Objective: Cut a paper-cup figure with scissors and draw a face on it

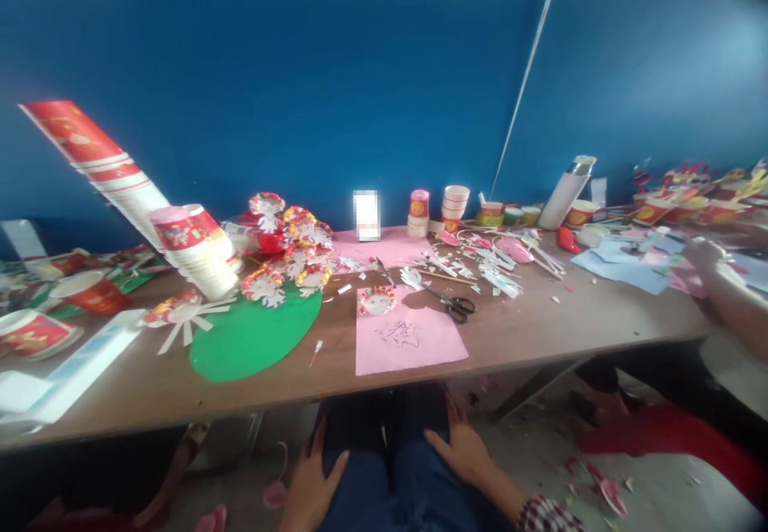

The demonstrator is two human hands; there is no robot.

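My left hand [315, 480] rests on my left thigh, fingers apart, holding nothing. Across from it, my right hand [465, 444] lies on the other thigh with its thumb spread away from the fingers. On the table just beyond my knees is a pink sheet [402, 352] with dark scribbled lines. A round cut-paper piece with a red and yellow rim [377, 302] sits on its upper left part. Black-handled scissors [459, 308] lie beside the sheet, partly over its right corner. Left of it is a green oval sheet [258, 348], with several cut paper-cup pieces [264, 286] at its far edge.
A tall stack of paper cups [132, 188] leans at the left. Paper scraps [498, 276] lie scattered right of the middle. A white bottle [567, 194] stands at the back. At the right, another person's hand [705, 256] is over papers. A blue partition [300, 100] closes off the back.
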